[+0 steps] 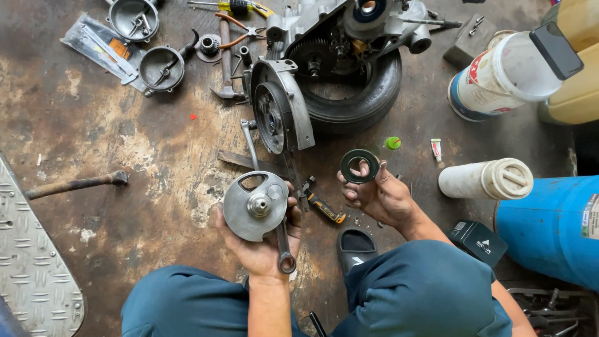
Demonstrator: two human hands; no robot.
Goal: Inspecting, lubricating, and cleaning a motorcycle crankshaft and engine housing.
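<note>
Fingers: those of the left hand point(262, 240) are curling from below around a round, notched metal disc point(256, 206) with a raised hub, cradling it face up; those of the right hand point(380, 196) are pinching a dark flat ring point(360, 166) by its lower edge.
Ring: it is being held up just clear of the floor, beside the disc but apart from it, its hole open to view.
Disc: it is resting in the left palm, over a combination wrench point(284, 246) that seems to be lying under it.
Step in hand: I would say the person is comparing or matching the two parts, each one lifted for inspection.
Next move: it looks to call for bringing ring and hub into line, squarely and without tilt.
Pose: both forearms are reaching forward between the knees, the left wrist turned palm up, the right wrist bent with the thumb on top.
Nearby: an opened engine casing point(284, 112) is leaning on a small tyre point(362, 103); a hammer point(75, 185) is lying well to the left on the stained floor point(125, 125).
</note>
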